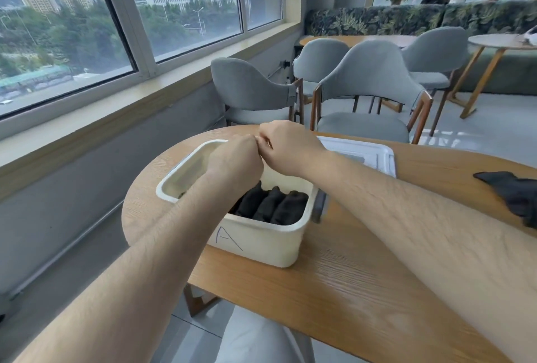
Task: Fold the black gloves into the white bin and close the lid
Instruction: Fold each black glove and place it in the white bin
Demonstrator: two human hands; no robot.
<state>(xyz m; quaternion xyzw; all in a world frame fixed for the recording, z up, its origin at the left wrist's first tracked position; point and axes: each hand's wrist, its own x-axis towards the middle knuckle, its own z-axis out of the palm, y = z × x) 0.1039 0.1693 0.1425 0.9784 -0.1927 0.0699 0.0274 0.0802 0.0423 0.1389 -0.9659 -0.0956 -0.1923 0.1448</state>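
Over the white bin (261, 246), left hand (234, 161) and right hand (290, 146) touch, fingers curled; contents of grip not discernible.

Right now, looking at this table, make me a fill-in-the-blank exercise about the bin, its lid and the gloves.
1. The rolled gloves inside the white bin are ____ in colour.
2. The lid lies flat on the table, so the bin is ____.
3. One loose glove lies on the table to the ____ of the bin.
4. The letter penned on the bin's near wall is ____.
Missing words: black; open; right; A.
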